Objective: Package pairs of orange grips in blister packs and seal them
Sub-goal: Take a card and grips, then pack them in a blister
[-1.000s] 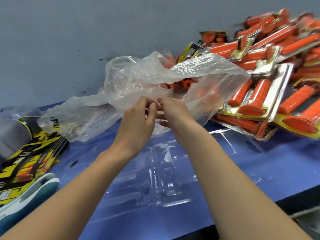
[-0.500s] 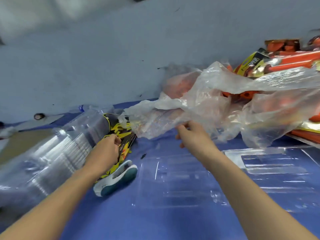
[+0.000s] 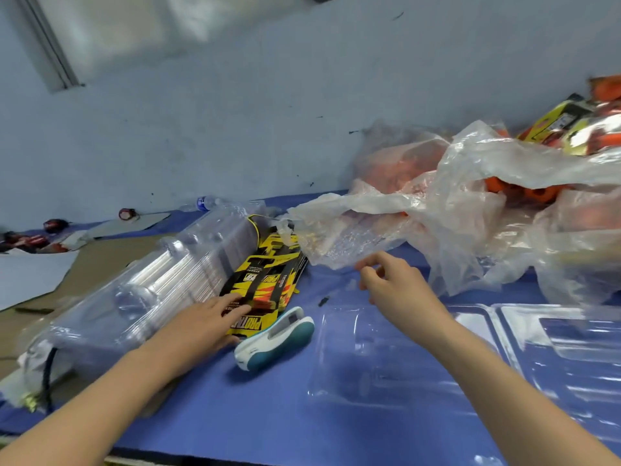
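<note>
So the left-hand grip (image 3: 208,326) is released, fingers laid flat on the stack of yellow-and-black printed card inserts (image 3: 268,277). The right-hand grip (image 3: 395,285) is released too, fingers loosely curled on nothing, just under the edge of the crinkly clear plastic bag (image 3: 386,230). The orange rubber handlebar grips (image 3: 524,191) sit inside that bag at the right rear of the blue bench (image 3: 235,415), well apart from both hands.

My guess is they're light, a bit squishy and tacky, so they won't slip. I'd take each one round the middle of the barrel. The cards look thin and slick, so slide the top one off by an edge. The empty clear moulded blister tray (image 3: 363,361) by the right hand looks flimsy. Hold it by the flat rim, not the pockets.
</note>
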Motion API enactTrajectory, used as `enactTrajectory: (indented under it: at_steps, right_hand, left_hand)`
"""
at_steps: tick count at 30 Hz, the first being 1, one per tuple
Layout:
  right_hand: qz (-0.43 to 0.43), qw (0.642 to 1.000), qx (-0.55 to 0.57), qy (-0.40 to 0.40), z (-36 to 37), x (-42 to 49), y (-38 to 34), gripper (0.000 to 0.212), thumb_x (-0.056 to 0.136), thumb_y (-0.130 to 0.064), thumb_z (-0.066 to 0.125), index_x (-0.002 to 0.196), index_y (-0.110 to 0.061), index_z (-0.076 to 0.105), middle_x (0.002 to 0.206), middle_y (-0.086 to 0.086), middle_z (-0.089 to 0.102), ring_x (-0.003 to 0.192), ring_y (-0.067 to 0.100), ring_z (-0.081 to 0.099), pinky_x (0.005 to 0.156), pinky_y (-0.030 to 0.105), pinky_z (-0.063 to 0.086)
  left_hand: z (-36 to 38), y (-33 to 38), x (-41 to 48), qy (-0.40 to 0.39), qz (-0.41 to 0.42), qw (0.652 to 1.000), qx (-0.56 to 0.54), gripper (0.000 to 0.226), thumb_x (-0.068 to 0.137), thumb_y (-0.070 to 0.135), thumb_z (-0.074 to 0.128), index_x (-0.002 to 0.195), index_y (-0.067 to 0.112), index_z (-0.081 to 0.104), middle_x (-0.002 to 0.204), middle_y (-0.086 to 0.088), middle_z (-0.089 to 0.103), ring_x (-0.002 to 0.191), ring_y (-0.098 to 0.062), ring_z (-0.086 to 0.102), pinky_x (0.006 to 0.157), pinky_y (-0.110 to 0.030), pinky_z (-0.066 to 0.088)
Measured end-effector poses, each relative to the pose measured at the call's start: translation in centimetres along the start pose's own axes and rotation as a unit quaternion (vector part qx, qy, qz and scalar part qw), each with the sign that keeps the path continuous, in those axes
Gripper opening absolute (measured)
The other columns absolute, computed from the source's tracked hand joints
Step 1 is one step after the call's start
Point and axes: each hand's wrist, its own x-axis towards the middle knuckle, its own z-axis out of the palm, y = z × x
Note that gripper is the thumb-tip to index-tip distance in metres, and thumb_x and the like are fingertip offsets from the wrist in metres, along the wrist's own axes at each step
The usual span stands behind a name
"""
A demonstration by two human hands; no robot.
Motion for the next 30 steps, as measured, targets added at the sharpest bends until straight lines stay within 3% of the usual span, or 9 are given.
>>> enactTrajectory:
  at_steps: [3,5,7,9,12,17,21,25,30]
  right_hand:
    - [-0.009,1.0,-0.002,0.002,0.0,-0.3,-0.2,0.018,0.094,-0.031,0.04,0.093,-0.036,0.058,0.089,-0.01,0.063,0.08,0.019,0.063,0.06,0.031,0.044]
    - [-0.012,1.0,0.001,0.005,0.0,-0.4,-0.2,0.019,0.094,-0.031,0.04,0.093,-0.035,0.058,0.09,-0.01,0.063,0.079,0.02,0.063,0.059,0.032,0.044]
    - [-0.011,1.0,0.002,0.004,-0.1,-0.4,-0.2,0.019,0.094,-0.031,0.04,0.093,-0.036,0.058,0.09,-0.01,0.063,0.079,0.02,0.063,0.059,0.032,0.044]
    - [-0.012,1.0,-0.003,-0.004,-0.1,-0.4,-0.3,0.019,0.094,-0.031,0.04,0.092,-0.036,0.058,0.088,-0.01,0.062,0.078,0.019,0.063,0.058,0.033,0.044]
    - [-0.019,1.0,-0.003,-0.006,-0.2,-0.2,-0.3,0.019,0.094,-0.03,0.04,0.092,-0.035,0.058,0.085,-0.008,0.062,0.071,0.019,0.058,0.058,0.034,0.043]
    - [-0.022,1.0,0.005,-0.003,-0.3,-0.1,-0.4,0.018,0.095,-0.029,0.04,0.095,-0.035,0.058,0.085,-0.007,0.063,0.074,0.022,0.06,0.059,0.036,0.045]
    - [-0.025,1.0,-0.001,-0.006,-0.4,-0.2,-0.4,0.018,0.095,-0.03,0.04,0.097,-0.035,0.057,0.087,-0.007,0.063,0.076,0.022,0.061,0.062,0.039,0.048]
    - [-0.029,1.0,0.004,-0.007,-0.5,-0.3,-0.4,0.018,0.096,-0.029,0.039,0.096,-0.034,0.057,0.088,-0.005,0.063,0.07,0.023,0.057,0.058,0.038,0.045]
    - [-0.03,0.999,0.01,-0.009,-0.4,-0.6,-0.2,0.018,0.096,-0.031,0.041,0.101,-0.037,0.057,0.084,-0.01,0.06,0.052,0.008,0.046,0.052,0.03,0.04]
  left_hand:
    - [0.3,0.1,0.1,0.067,0.1,0.99,0.071,0.032,0.083,0.041,0.066,0.107,0.021,0.074,0.107,-0.005,0.073,0.081,-0.019,0.072,0.06,-0.024,0.057]
    - [0.7,0.0,-0.1,0.069,0.117,0.99,0.04,0.032,0.085,0.039,0.066,0.114,0.025,0.072,0.11,0.0,0.072,0.085,-0.013,0.071,0.063,-0.021,0.056]
    - [0.9,0.0,-0.1,0.037,0.095,0.995,0.013,0.05,0.097,0.039,0.044,0.146,0.028,0.045,0.147,0.004,0.05,0.122,-0.009,0.057,0.092,-0.021,0.051]
    - [1.6,0.1,0.2,-0.012,0.094,0.995,-0.008,0.07,0.1,0.034,0.035,0.156,0.035,-0.008,0.165,0.011,0.007,0.147,-0.008,0.018,0.118,-0.024,0.02]
    - [1.3,0.9,0.9,-0.027,0.1,0.994,-0.029,0.082,0.096,0.034,0.036,0.15,0.038,-0.025,0.165,0.01,0.006,0.149,-0.012,0.011,0.12,-0.027,0.008]
    - [0.7,1.2,1.6,0.005,0.127,0.991,0.048,0.069,0.1,0.028,0.037,0.156,0.028,-0.003,0.158,0.003,0.024,0.14,-0.016,0.027,0.113,-0.029,0.024]
    - [0.2,1.1,2.1,0.045,0.057,0.993,-0.096,0.051,0.1,0.049,0.039,0.147,0.028,0.037,0.133,0.01,0.048,0.12,-0.009,0.041,0.106,-0.027,0.036]
    - [-2.3,1.3,4.0,0.114,-0.051,0.945,-0.301,0.01,0.099,0.026,0.056,0.096,0.021,0.063,0.097,0.004,0.059,0.095,-0.015,0.05,0.088,-0.035,0.043]
    - [-8.1,1.8,5.8,0.149,-0.153,0.849,-0.484,0.014,0.102,0.018,0.05,0.098,0.013,0.062,0.086,-0.002,0.063,0.075,-0.012,0.055,0.065,-0.02,0.044]
